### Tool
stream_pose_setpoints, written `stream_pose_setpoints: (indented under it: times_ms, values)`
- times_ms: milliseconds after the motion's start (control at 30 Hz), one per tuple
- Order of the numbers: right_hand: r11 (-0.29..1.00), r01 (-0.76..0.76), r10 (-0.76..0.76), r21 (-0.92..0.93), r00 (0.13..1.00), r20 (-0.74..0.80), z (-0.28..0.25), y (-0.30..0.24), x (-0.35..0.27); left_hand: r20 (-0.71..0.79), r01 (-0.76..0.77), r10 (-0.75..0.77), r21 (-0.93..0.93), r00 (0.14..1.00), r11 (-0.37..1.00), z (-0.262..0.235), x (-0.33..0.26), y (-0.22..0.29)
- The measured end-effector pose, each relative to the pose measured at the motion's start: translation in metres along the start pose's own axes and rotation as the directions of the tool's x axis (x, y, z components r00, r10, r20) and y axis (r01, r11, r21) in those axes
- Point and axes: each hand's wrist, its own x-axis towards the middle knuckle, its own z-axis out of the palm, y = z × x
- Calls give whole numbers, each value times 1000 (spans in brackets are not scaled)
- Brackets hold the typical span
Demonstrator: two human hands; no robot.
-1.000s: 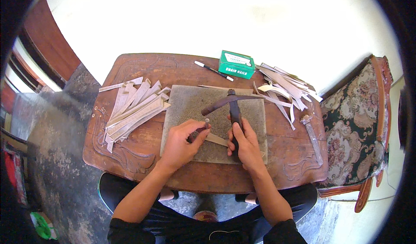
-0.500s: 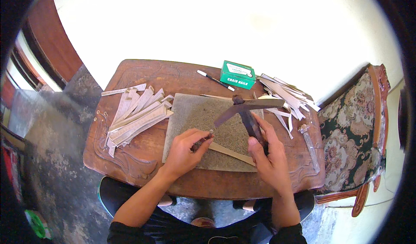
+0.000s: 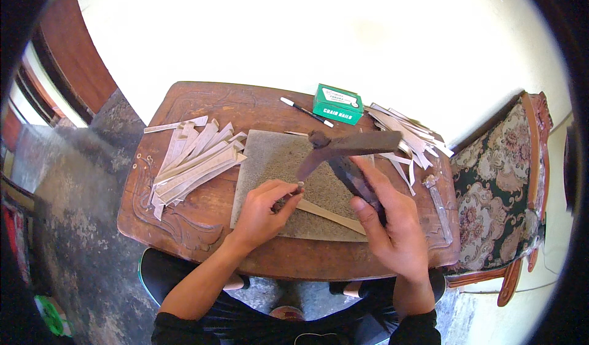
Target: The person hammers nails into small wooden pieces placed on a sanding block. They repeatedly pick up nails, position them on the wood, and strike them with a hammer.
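Observation:
With thumb and fingertips, my left hand pinches a small round-headed nail above the end of a narrow pale strip. That strip slants across a grey stone slab, and its right end runs under my right hand. My right hand is wrapped round the dark handle of a hammer. The hammer's head is raised over the slab, and one of its arms points down close to the nail; whether they touch I cannot tell. My left fingers hide the nail's point.
The slab lies on a carved wooden table. Piles of pale strips lie left and far right. A green box and a marker pen are at the back. An upholstered chair stands at the right.
My right hand has shifted right and nearer to me. The hammer has tilted, its head coming left and its lower arm dropping near the nail. My left hand has stayed in place.

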Motion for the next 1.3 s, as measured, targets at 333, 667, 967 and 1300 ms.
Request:
stream_pose_setpoints:
  times_ms: [333,667,967,1300]
  values:
    - [999,-29,30,-39,999,40,3,4,-5,25,12,-12,8,1000,1000,-1,1,1]
    - [997,-79,80,-16,995,64,5,6,-7,9,-26,26,26,1000,999,1,1,-2]
    - [993,-121,120,7,989,82,4,1,-8,19,5,-5,16,1000,1000,-1,1,1]
    - [990,-131,130,42,991,40,9,5,-12,11,-3,3,9,1000,1000,0,1,-1]
